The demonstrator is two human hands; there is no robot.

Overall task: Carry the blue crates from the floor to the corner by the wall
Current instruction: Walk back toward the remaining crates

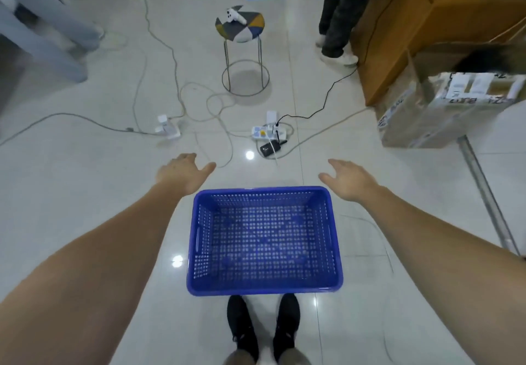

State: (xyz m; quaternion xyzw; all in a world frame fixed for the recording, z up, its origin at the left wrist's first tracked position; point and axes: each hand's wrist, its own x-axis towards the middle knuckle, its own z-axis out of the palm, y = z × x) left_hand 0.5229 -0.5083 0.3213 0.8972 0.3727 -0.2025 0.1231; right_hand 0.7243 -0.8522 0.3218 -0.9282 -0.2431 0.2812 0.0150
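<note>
Seemingly light and stiff, the empty blue perforated plastic crate [264, 239] sits on the tiled floor [85, 193] just ahead of the person's shoes, left hand [182, 171] and right hand [348, 178] spread apart and holding nothing, best gripped at its side handle slots.

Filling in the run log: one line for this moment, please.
blue perforated plastic crate: on floor, empty | left hand: open, apart | right hand: open, apart | step: not yet gripped
</note>
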